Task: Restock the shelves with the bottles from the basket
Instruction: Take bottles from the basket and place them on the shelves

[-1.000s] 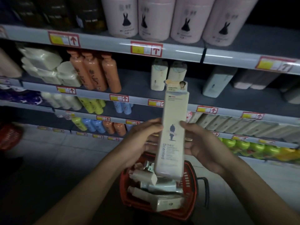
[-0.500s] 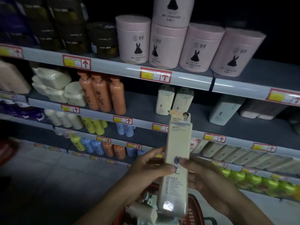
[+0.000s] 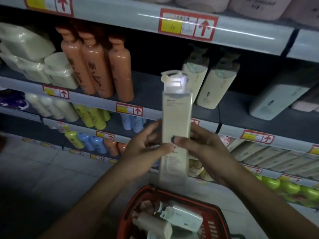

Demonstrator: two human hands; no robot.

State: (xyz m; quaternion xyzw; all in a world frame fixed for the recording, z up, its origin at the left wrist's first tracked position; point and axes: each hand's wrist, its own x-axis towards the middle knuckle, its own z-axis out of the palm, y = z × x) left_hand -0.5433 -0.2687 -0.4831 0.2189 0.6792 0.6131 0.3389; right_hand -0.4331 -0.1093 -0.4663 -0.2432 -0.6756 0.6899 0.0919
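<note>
Shelves (image 3: 241, 104) behind — bottle (image 3: 177, 118) upright btwn left hand (image 3: 146, 152), right hand (image 3: 207, 150) grip.

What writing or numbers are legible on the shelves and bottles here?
"10" handwritten: yellow field of the price tag on the top shelf rail, beside a red up arrow.
Other price tags: red arrows only, print blurred.
Held bottle, in left hand and right hand: label too blurred.
Orange bottles: dark script, unreadable.
</note>
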